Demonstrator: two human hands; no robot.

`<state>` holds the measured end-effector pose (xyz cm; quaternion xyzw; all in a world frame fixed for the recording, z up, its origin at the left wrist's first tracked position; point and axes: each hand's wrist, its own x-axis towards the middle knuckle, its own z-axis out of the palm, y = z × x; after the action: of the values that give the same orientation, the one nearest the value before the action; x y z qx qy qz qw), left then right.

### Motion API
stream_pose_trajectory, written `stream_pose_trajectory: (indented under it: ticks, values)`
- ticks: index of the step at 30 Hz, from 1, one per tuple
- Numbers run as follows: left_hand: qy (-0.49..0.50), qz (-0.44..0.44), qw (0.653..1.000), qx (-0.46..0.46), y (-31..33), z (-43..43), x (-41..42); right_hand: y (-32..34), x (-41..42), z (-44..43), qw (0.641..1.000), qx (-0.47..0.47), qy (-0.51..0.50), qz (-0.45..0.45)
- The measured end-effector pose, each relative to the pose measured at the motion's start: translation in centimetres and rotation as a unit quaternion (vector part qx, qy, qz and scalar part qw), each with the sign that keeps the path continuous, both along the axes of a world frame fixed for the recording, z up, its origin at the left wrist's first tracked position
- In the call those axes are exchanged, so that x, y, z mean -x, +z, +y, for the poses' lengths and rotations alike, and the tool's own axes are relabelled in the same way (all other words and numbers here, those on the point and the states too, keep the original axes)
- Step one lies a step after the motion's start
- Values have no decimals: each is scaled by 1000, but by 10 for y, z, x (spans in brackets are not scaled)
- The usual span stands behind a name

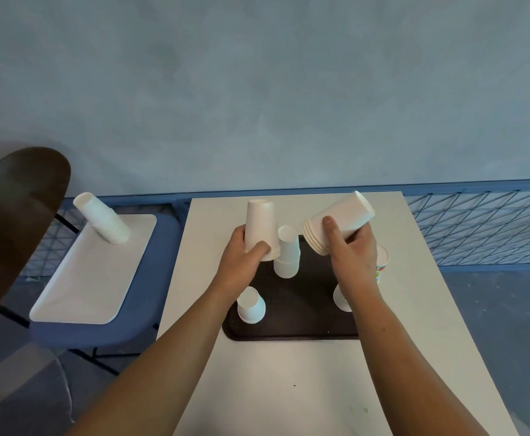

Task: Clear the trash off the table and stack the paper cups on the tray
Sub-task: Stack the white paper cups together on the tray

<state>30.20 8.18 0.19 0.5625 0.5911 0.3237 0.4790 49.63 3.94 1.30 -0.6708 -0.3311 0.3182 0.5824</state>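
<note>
At the moment of inspection the left hand (245, 256) was closed round the lower part of an upturned stack (260, 221) of white paper cups, held upright, rims down, above the far left corner of the dark tray (301, 309). The right hand (351, 253) gripped a tilted stack (342, 218) of cups, with its rims pointing left and down and its base raised to the far right. The two held stacks were near each other but apart. The dark tray lay on the white surface (289, 388) and carried three further groups of upturned cups. A middle stack (287, 256) stood at the far side between the hands, and a short stack (251, 306) stood at the near left corner. A partly hidden stack (339, 298) stood at the right behind the right forearm. A printed cup (382, 265) showed just beyond the right hand; whether it stood on the tray or beside it could not be told. To the left, off the surface, a white tray (94, 278) on a blue chair (100, 335) bore a leaning stack (102, 220). No item recognisable as trash was made out on the surface, so that step was judged probably done, though the forearms hid part of it. Stacking was judged well advanced but unfinished: the cups stood in several separate piles, with two in hand, and these were yet to be merged and set down on the tray.
</note>
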Motion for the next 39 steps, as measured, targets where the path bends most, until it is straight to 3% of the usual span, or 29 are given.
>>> stream_pose_trajectory:
  ticks: [9, 14, 20, 31, 39]
  values:
    - [-17, 72, 996, -57, -18, 46, -46, 2, -8, 4, 998, 10, -39, -48]
    - [-76, 120, 990, -15, -44, 53, -49, 14, 2, 39, 994, -3, 17, -112]
    - [-91, 139, 986, -31, -57, 56, -37, -39, 24, 77, 969, 55, 120, -208]
    - [-88, 191, 977, -23, -57, 50, 2, -95, 30, 81, 950, 192, 179, -171]
    - [-73, 173, 981, -54, -38, 29, 21, -95, 35, 63, 954, 185, 180, -153]
